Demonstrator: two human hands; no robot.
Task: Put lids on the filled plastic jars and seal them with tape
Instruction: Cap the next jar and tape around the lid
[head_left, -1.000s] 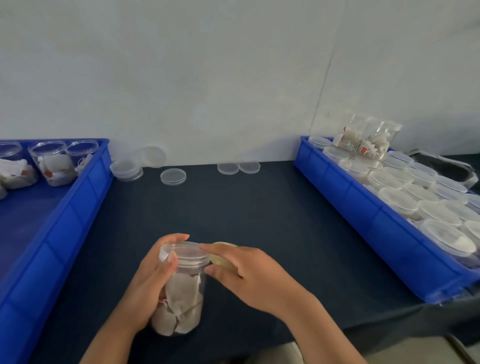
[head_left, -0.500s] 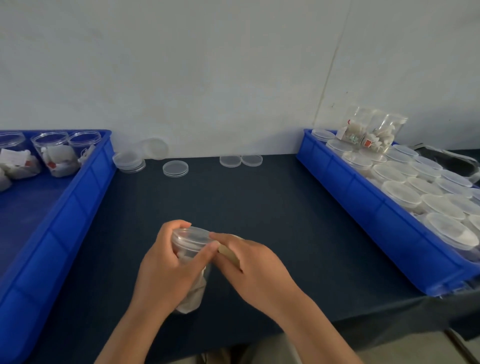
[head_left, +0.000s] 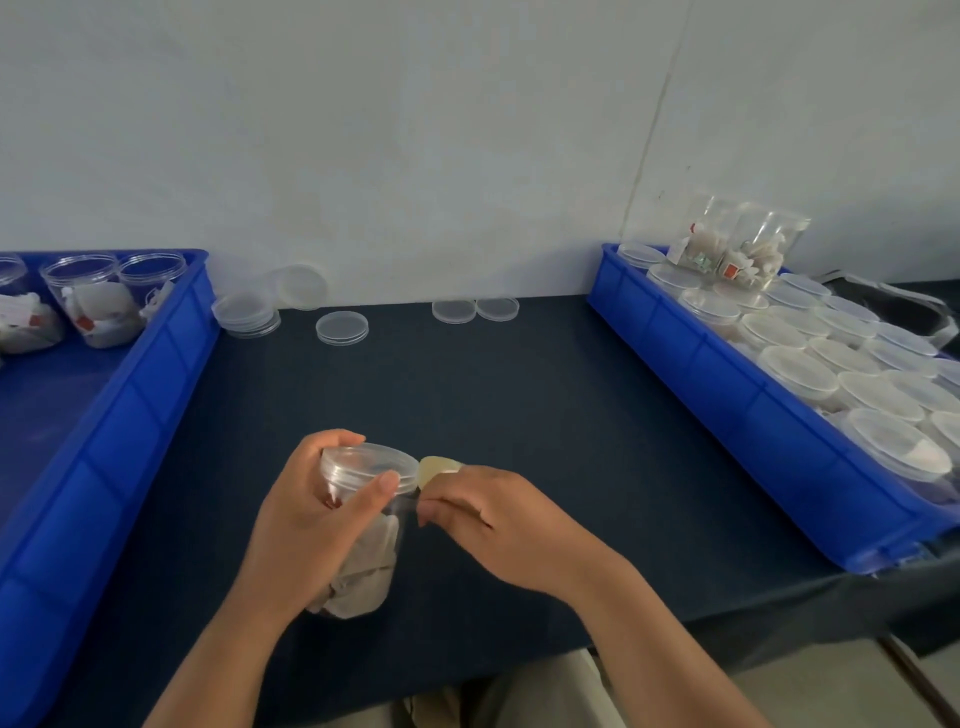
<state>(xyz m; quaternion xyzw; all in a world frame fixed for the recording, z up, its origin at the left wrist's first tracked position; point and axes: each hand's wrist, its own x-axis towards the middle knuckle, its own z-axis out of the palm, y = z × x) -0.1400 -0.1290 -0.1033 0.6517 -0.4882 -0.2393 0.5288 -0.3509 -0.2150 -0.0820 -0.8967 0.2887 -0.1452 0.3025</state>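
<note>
The jar (head_left: 371, 561) is near the front edge of the tabletop (head_left: 519, 395), about midway between the two blue trays. It is a clear plastic cylinder, tilted with its top leaning right and away. It is packed with whitish, pouch-like packets, and a small red spot shows through the wall near the top. A clear lid (head_left: 366, 460) with a ribbed rim sits on its mouth. Whether the base touches the cloth cannot be told. The left hand (head_left: 306, 525) grips the jar from the left, fingers curled over the far side and the thumb laid across the front just under the lid. The right hand (head_left: 504, 525) is just beside the jar on its right, fingers curled around a small yellowish roll of tape (head_left: 436, 467) that sits close to the lid's edge. A faint clear strip seems to run from that hand to the jar wall, though it is too blurred to be sure. The left tray (head_left: 130, 431) holds open jars (head_left: 93, 301) filled with the same packets. The right tray (head_left: 727, 410) is packed with lidded jars (head_left: 800, 364), and two more jars (head_left: 743, 244) lie on top at its far end. Loose lids (head_left: 342, 327) lie along the wall (head_left: 415, 156), some stacked and one leaning against it.
</note>
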